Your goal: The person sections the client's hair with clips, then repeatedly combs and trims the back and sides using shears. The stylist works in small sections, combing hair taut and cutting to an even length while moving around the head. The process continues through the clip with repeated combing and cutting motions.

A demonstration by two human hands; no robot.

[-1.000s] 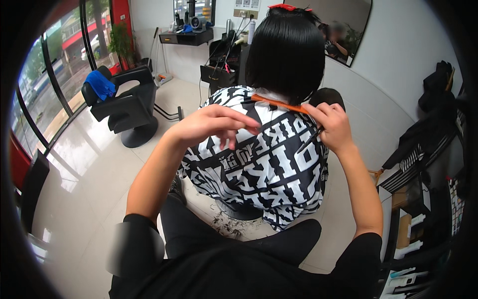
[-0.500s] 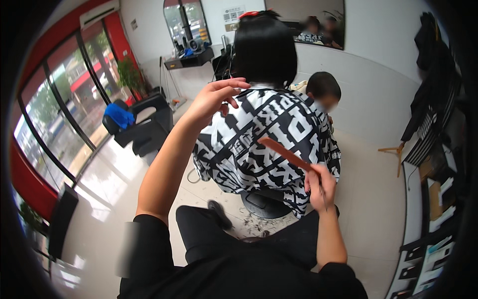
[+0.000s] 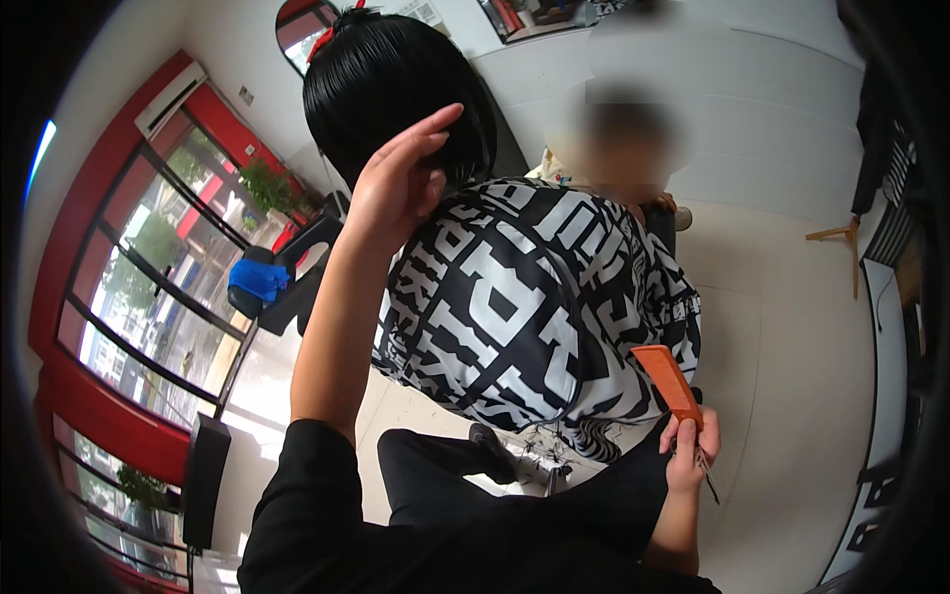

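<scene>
A seated person with straight black chin-length hair wears a black cape with white lettering. My left hand is raised beside the back of the hair at the neck, forefinger stretched out and the other fingers loosely bent, holding nothing. Low on the right, my right hand grips an orange comb that points up and away, in front of the cape. Metal scissors stick out below the same hand; their blades are partly hidden by the fingers.
A second person, blurred, is beyond the cape on the right. On the left a black salon chair bears a blue cloth, near glass doors. Cut hair lies on the floor. A wooden stand is at the far right.
The view has shifted, and the seated person's head now appears further left and tilted. My right hand with the comb has moved lower and right, and the comb has turned more upright.
</scene>
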